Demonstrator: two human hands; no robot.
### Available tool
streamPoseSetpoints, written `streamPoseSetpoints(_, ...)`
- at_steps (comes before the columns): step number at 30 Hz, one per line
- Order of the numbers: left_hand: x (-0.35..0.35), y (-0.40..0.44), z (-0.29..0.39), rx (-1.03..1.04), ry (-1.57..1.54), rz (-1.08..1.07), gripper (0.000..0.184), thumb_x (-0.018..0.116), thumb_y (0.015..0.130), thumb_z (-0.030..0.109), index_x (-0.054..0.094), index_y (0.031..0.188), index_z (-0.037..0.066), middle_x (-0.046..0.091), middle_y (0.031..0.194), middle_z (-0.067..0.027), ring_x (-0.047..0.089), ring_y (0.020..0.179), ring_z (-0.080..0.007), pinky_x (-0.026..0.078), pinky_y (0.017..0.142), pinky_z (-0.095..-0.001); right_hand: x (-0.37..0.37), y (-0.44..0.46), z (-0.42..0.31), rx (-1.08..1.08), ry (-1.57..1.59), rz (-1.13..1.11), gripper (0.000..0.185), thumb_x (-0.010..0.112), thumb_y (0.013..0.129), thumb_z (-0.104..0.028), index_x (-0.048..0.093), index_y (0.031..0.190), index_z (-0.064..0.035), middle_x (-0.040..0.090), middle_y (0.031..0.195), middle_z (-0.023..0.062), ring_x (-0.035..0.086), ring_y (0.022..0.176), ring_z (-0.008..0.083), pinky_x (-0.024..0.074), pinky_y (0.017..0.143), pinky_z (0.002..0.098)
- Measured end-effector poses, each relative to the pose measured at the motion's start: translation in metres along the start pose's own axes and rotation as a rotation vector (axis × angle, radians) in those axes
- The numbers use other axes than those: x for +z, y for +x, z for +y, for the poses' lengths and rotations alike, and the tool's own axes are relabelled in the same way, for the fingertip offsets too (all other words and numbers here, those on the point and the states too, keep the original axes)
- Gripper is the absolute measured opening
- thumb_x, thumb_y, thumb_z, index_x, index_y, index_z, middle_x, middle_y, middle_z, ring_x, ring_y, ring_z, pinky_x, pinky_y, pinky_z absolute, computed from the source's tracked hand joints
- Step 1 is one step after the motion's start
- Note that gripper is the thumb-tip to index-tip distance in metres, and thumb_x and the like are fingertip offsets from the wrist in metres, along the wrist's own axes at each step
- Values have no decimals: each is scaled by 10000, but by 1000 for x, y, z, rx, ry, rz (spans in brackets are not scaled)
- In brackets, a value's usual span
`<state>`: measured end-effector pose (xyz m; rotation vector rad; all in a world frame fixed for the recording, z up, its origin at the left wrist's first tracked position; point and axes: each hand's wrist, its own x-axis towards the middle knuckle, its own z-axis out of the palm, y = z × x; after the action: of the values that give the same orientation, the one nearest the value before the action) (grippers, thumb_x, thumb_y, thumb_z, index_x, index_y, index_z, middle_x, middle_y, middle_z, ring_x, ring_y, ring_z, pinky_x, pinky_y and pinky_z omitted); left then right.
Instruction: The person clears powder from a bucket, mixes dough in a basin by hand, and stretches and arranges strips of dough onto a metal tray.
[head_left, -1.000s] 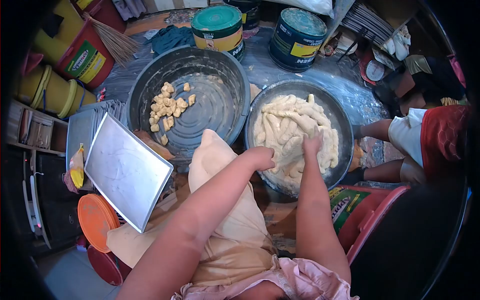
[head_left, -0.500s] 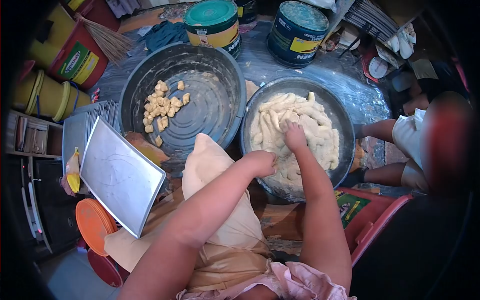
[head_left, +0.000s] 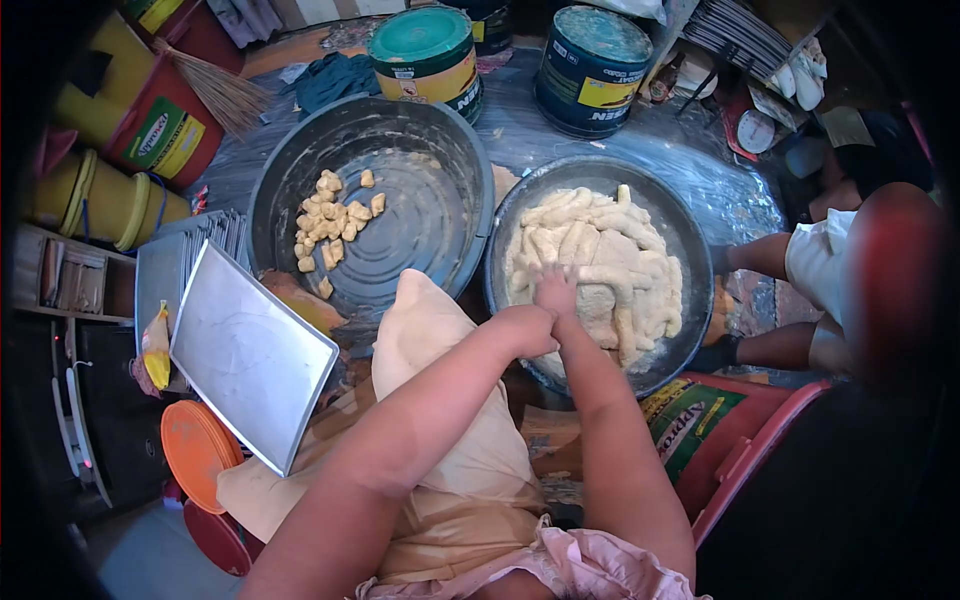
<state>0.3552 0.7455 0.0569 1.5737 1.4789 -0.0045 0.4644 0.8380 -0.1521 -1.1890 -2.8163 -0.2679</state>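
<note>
Long pale dough strips [head_left: 590, 230] lie coiled and crossed over one another in a round dark basin [head_left: 697, 330], with loose floury dough around them. My right hand [head_left: 556, 292] rests on the strips near the basin's middle, its fingers stretched out over the dough. One strip runs from beside it to the right, and another bends down toward me. My left hand [head_left: 528, 332] is closed, at the near left rim and against my right wrist; what its curled fingers hold, if anything, is hidden.
A second large basin [head_left: 270, 190] at left holds several small dough lumps [head_left: 330, 220]. A metal tray [head_left: 255, 350] leans beside my left knee. Paint buckets [head_left: 592, 75] stand behind the basins. At right are another person's legs [head_left: 770, 345] and a red tub [head_left: 750, 440].
My right hand has moved left and toward me over the dough, close to my left hand. The strips at the basin's middle are rearranged. The view has shifted slightly.
</note>
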Motion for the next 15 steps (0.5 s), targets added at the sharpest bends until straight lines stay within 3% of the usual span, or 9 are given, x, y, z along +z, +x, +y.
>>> streamPoseSetpoints(2,2,-1,-1,-4,7,5,452,652,791,314,598,1144,37,650,1036,-198,624,953,-350,480,840,-412,-6,1,-1,-92,49,-268,475,480,845,-191,501,1318,-222,552,1075,55,508,1063,228,347,964,491)
streamPoseSetpoints(5,5,-2,-2,18,-28,29,416,638,784,294,605,1113,40,654,1030,-185,624,964,-338,485,841,-417,-16,1,10,57,272,-191,404,480,846,-202,585,1236,-214,550,948,54,523,1001,217,348,975,451)
streamPoseSetpoints(8,1,-10,1,20,-9,57,432,647,786,306,599,1123,39,653,1032,-189,622,964,-344,480,839,-417,-10,6,15,56,215,-263,365,481,871,-206,601,1214,-179,567,939,87,549,972,245,379,945,453)
streamPoseSetpoints(11,-1,-14,1,16,27,69,453,656,786,324,593,1133,40,653,1027,-197,619,967,-351,475,840,-415,7,18,29,261,675,-125,349,523,870,-220,581,1201,-125,605,1018,123,597,821,322,445,838,481)
streamPoseSetpoints(13,-2,-16,1,10,24,68,462,658,782,335,592,1132,41,652,1021,-201,617,975,-353,475,843,-415,37,31,63,406,736,-13,378,516,913,-278,531,1234,-79,583,1110,134,589,746,326,484,758,492)
streamPoseSetpoints(15,-3,-18,3,-1,7,59,477,659,777,349,590,1134,40,650,1017,-206,614,983,-354,475,847,-415,-52,23,80,934,2225,64,466,484,946,-324,435,1332,-69,566,1103,102,580,725,236,509,732,404)
